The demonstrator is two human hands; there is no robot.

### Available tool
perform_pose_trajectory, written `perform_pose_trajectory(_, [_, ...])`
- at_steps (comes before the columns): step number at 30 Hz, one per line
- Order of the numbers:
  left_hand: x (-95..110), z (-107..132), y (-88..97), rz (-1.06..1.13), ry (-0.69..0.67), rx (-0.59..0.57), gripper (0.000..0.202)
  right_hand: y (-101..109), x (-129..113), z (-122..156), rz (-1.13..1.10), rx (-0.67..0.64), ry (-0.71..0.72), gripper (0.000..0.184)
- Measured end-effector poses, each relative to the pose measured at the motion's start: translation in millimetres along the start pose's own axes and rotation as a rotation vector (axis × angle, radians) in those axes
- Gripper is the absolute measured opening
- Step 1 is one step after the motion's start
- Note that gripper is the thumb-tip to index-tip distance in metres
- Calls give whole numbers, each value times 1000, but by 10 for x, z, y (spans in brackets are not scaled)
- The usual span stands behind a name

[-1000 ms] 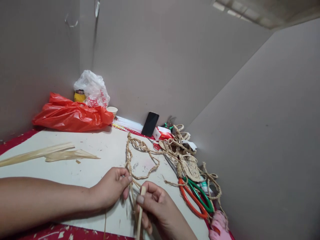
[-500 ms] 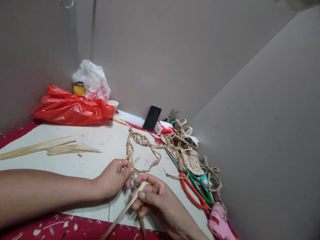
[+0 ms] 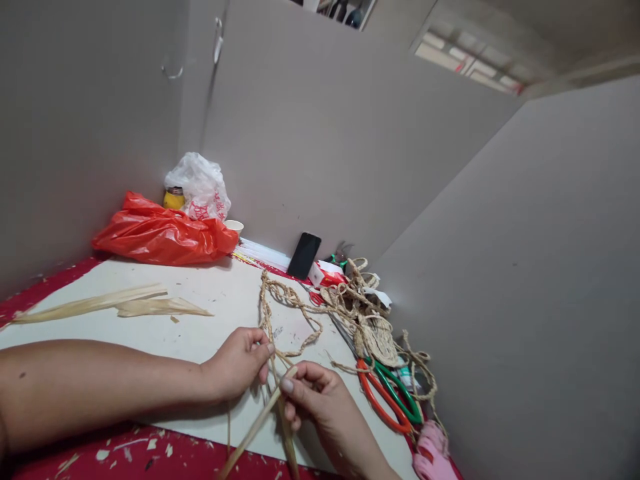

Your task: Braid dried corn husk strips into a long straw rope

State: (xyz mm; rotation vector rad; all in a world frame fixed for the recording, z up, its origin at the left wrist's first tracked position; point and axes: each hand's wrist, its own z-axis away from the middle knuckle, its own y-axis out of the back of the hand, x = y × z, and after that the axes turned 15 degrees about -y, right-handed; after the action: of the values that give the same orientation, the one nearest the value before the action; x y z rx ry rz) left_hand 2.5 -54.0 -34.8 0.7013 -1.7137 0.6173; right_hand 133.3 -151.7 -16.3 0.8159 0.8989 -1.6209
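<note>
My left hand (image 3: 239,363) pinches the near end of a braided straw rope (image 3: 273,307) that loops away over the white board (image 3: 165,337). My right hand (image 3: 320,403) is closed on flat pale straw strips (image 3: 253,430) that slant down toward the front edge. The two hands nearly touch where braid and loose strips meet. Both forearms rest low over the board.
Dried leaf strips (image 3: 107,303) lie at the left. A red plastic bag (image 3: 163,233), a white bag (image 3: 200,187) and a paper cup (image 3: 234,227) sit at the back. A black phone (image 3: 304,255), coiled braid (image 3: 373,327), red and green scissors (image 3: 387,397) and a pink object (image 3: 433,453) line the right wall.
The view has tilted up slightly. My right hand has turned the straw strip a little and stays pressed against the braid; my left hand keeps its pinch.
</note>
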Motion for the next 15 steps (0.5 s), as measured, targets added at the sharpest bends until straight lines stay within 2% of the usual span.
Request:
perform_pose_trajectory(9, [-113, -13, -40, -14, -10, 62, 25, -214, 134, -85, 128, 113, -5, 43])
perform_pose_trajectory(15, [-106, -9, -58, -23, 13, 67, 27, -232, 168, -156, -63, -16, -44, 37])
